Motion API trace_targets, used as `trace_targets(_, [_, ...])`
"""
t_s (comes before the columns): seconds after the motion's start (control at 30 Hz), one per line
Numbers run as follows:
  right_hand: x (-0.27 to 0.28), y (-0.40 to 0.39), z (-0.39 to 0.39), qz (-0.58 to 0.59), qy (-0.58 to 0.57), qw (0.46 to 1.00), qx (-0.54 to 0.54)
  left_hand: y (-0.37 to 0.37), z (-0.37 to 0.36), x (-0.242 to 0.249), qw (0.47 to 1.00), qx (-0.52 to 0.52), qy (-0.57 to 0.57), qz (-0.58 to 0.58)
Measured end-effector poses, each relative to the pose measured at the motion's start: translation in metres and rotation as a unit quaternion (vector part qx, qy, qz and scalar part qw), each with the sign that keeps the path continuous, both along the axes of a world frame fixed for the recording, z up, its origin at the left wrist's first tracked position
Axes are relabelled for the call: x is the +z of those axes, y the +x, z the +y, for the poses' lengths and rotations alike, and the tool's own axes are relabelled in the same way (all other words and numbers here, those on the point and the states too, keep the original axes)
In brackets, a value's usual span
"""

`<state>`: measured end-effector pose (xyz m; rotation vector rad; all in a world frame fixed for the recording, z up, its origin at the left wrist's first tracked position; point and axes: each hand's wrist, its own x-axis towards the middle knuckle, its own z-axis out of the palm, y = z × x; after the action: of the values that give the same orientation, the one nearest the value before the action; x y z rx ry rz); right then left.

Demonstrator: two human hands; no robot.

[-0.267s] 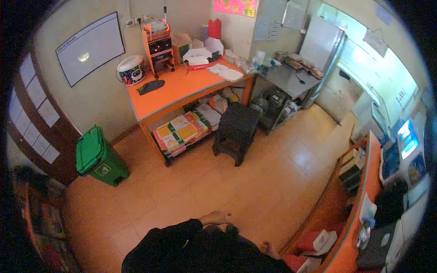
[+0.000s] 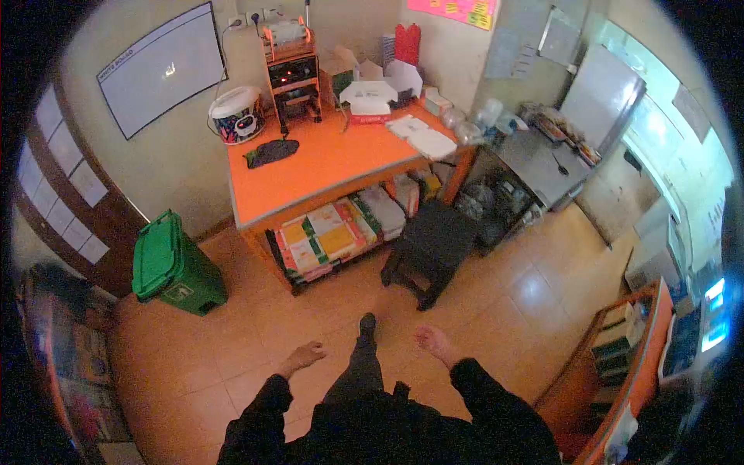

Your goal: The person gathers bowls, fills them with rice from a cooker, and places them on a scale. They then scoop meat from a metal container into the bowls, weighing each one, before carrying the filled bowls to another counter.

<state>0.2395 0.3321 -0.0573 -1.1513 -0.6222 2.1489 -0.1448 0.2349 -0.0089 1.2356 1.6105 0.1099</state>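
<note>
My left hand (image 2: 304, 356) hangs over the tiled floor, fingers loosely stretched, with nothing in it. To the right, my right hand (image 2: 435, 342) is also in the air above the floor, its fingers loosely bent and somewhat blurred; I see no object in it. Between the two hands one of my legs steps forward in a dark shoe (image 2: 366, 325). Ahead of my right hand stands a black stool (image 2: 438, 236), the nearest object, which neither hand touches.
An orange table (image 2: 310, 177) carries a rice cooker (image 2: 237, 116), an orange-framed machine (image 2: 293, 74) and boxes, with packs on its lower shelf. A green bin (image 2: 174, 263) stands left. A metal table (image 2: 535, 159) is at the back right, an orange counter (image 2: 649, 341) at the right edge.
My hands have spread apart and risen clear of my body. A leg has swung forward. The view has shifted, and the orange table and stool appear nearer.
</note>
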Motion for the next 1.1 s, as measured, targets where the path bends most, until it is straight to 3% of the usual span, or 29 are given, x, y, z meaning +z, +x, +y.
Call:
trace_targets(0.03, [0.017, -0.028, 0.047, 0.027, 0.03, 0.999, 0.036, -0.027, 0.023, -0.033, 0.999, 0.027, -0.021, 0.025])
trace_targets(0.1, [0.069, -0.082, 0.11, -0.078, 0.075, 0.987, 0.118, -0.059, 0.058, -0.07, 0.996, 0.08, -0.029, 0.01])
trace_targets(0.17, [0.037, -0.107, 0.154, -0.001, 0.002, 0.988, 0.151, -0.071, 0.134, -0.061, 0.994, 0.106, 0.007, -0.02])
trace_targets(0.23, [0.035, -0.118, 0.189, -0.075, 0.019, 0.962, 0.262, -0.051, 0.198, -0.034, 0.99, 0.107, 0.061, -0.067])
trace_targets(0.3, [0.034, -0.122, 0.209, -0.103, -0.011, 0.947, 0.303, -0.032, 0.26, -0.027, 0.991, 0.051, 0.08, -0.09])
trace_targets(0.4, [0.045, -0.101, 0.237, -0.105, -0.088, 0.958, 0.25, -0.003, 0.345, -0.033, 0.984, -0.055, 0.094, -0.141])
trace_targets(0.47, [0.066, -0.081, 0.261, -0.127, -0.122, 0.963, 0.206, 0.014, 0.382, -0.002, 0.983, -0.078, 0.081, -0.146])
trace_targets(0.53, [0.085, -0.065, 0.276, -0.122, -0.158, 0.971, 0.133, 0.029, 0.405, 0.071, 0.989, -0.061, 0.057, -0.121])
trace_targets(0.57, [0.09, -0.056, 0.293, -0.12, -0.169, 0.973, 0.099, 0.02, 0.414, 0.037, 0.982, -0.064, 0.136, -0.111])
trace_targets(0.6, [0.067, -0.042, 0.312, -0.13, -0.187, 0.968, 0.106, 0.004, 0.421, -0.025, 0.969, -0.065, 0.218, -0.1])
trace_targets(0.63, [0.026, -0.027, 0.332, -0.139, -0.205, 0.962, 0.114, -0.006, 0.438, -0.055, 0.948, -0.066, 0.298, -0.088])
trace_targets(0.67, [0.001, -0.022, 0.354, -0.146, -0.224, 0.956, 0.123, -0.009, 0.452, -0.03, 0.96, -0.025, 0.27, -0.077])
trace_targets(0.73, [0.038, -0.022, 0.378, -0.166, -0.14, 0.973, 0.077, -0.005, 0.459, 0.062, 0.975, 0.063, 0.205, -0.057])
trace_targets(0.77, [0.056, -0.02, 0.393, -0.179, -0.098, 0.977, 0.056, -0.008, 0.474, 0.068, 0.97, 0.096, 0.221, -0.038])
trace_targets(0.83, [0.062, -0.01, 0.437, -0.205, -0.076, 0.973, 0.068, -0.012, 0.503, 0.069, 0.953, 0.171, 0.252, -0.003])
trace_targets(0.97, [0.056, 0.015, 0.54, -0.242, -0.015, 0.968, 0.073, -0.01, 0.581, 0.045, 0.87, 0.2, 0.45, 0.033])
trace_targets(1.07, [0.081, 0.022, 0.645, -0.271, 0.096, 0.939, 0.188, -0.012, 0.621, 0.02, 0.845, 0.223, 0.456, 0.169])
trace_targets(1.1, [0.095, 0.017, 0.676, -0.265, 0.124, 0.941, 0.172, -0.009, 0.625, 0.015, 0.844, 0.243, 0.431, 0.208])
